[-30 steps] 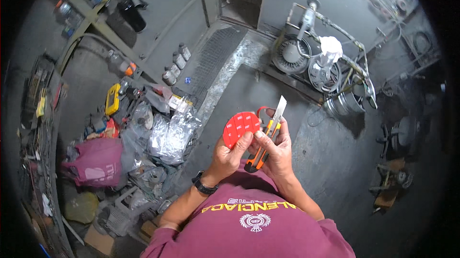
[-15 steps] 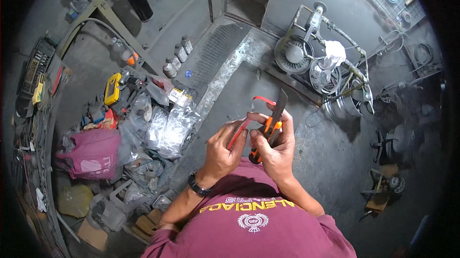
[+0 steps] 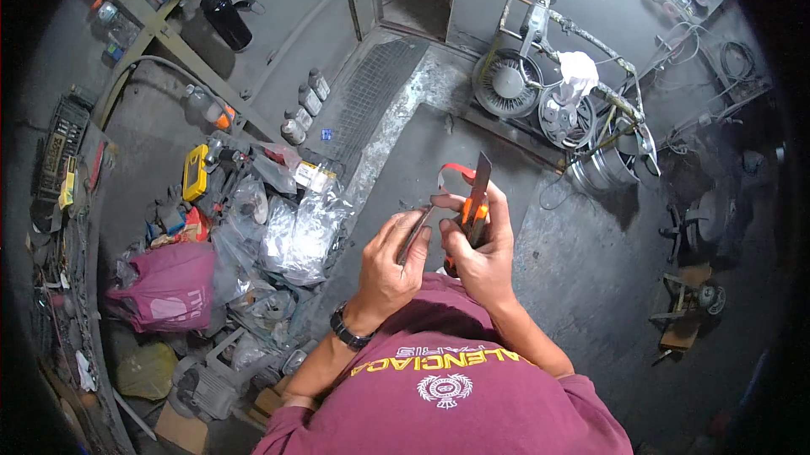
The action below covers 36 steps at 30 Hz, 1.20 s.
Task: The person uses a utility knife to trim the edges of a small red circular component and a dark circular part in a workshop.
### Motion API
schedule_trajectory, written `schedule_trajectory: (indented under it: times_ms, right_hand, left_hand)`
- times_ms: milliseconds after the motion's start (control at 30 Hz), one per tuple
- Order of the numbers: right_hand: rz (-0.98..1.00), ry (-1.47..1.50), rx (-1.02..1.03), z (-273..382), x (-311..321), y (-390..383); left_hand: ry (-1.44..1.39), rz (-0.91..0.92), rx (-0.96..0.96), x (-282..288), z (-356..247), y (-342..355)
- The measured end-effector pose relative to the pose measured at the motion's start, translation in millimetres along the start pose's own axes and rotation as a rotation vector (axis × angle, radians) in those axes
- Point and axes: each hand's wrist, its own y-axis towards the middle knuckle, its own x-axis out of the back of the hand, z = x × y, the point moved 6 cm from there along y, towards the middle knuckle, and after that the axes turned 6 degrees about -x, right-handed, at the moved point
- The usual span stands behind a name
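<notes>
My left hand (image 3: 392, 257) pinches a thin dark strip (image 3: 416, 232) between thumb and fingers, in front of my chest. Wrapped in my right hand (image 3: 483, 252) is a utility knife (image 3: 474, 212) with an orange and black handle, its dark blade pointing up and away from me. A narrow red strip of film (image 3: 456, 168) curls in a loop beside the blade; its lower end runs toward my right fingertips. The two hands are close together, the right index fingertip near the top of the dark strip. Part of the knife handle is hidden by my fingers.
Plastic bags (image 3: 299, 231), a maroon bag (image 3: 169, 286) and a yellow device (image 3: 196, 172) are heaped at left. Several small bottles (image 3: 308, 100) line the wall. Wheel rims (image 3: 508, 88) and a metal-framed machine (image 3: 533, 24) stand at far right, near a floor mat (image 3: 371, 109).
The strip in my left hand showed a red face before; now it looks dark. The red film is by my right fingers and the knife blade. The view has shifted slightly.
</notes>
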Motion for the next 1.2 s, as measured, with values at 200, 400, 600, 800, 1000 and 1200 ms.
schedule_trajectory:
  times_ms: [200,400,600,800,1000,1200]
  right_hand:
    - [0.011,0.024,0.026,8.6,-1.8,-9.4]
    - [0.098,-0.117,0.155,6.0,-6.4,-22.0]
    - [-0.002,-0.109,0.099,-3.7,3.7,-20.4]
    - [0.045,-0.186,0.153,-4.0,-0.7,-24.1]
    - [0.010,-0.183,0.119,-14.6,5.0,-25.0]
    - [0.134,-0.252,0.191,1.9,-6.2,-34.6]
  left_hand:
    - [0.021,0.006,-0.033,-3.2,-2.5,-0.1]
    - [0.035,0.053,0.021,-6.4,-2.6,-3.3]
    - [-0.020,0.112,0.021,-9.7,-4.1,-5.9]
    - [0.118,0.151,0.134,-5.5,3.5,-5.2]
    - [0.115,0.162,-0.001,-12.8,2.7,-13.6]
    - [0.244,0.238,0.038,-21.4,22.9,-27.0]
